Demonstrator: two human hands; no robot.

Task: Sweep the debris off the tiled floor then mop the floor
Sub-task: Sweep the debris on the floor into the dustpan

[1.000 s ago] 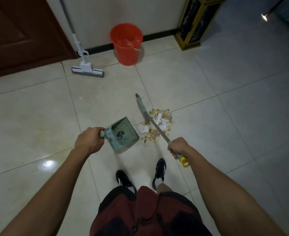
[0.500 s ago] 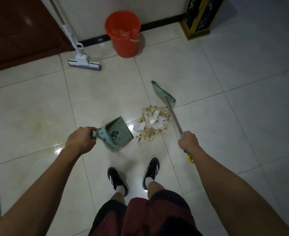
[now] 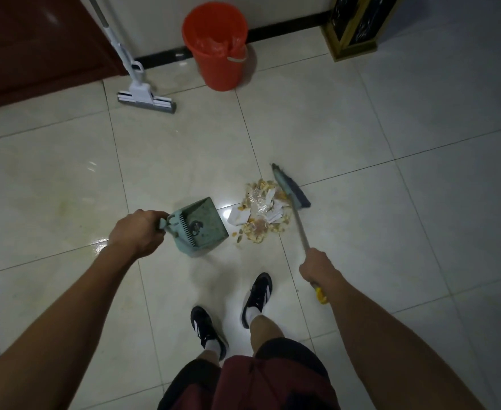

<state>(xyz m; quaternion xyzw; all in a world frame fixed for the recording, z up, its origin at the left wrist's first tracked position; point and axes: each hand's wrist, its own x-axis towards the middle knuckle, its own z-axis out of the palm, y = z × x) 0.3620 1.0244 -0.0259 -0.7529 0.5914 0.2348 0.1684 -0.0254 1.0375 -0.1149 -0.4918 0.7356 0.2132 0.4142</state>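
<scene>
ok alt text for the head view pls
The left hand holds a green plastic dustpan beside a pile of paper and food scraps on the pale tiled floor; the right hand grips a grey-bristled broom behind it. An orange bucket and white sponge mop stand by the wall.

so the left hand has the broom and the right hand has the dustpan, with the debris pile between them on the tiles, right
Not quite: the hands are swapped. In the head view, the left hand grips the dustpan by its handle, and the right hand grips the broom by its handle. The rest holds: the debris pile lies between them on the tiles.
</scene>
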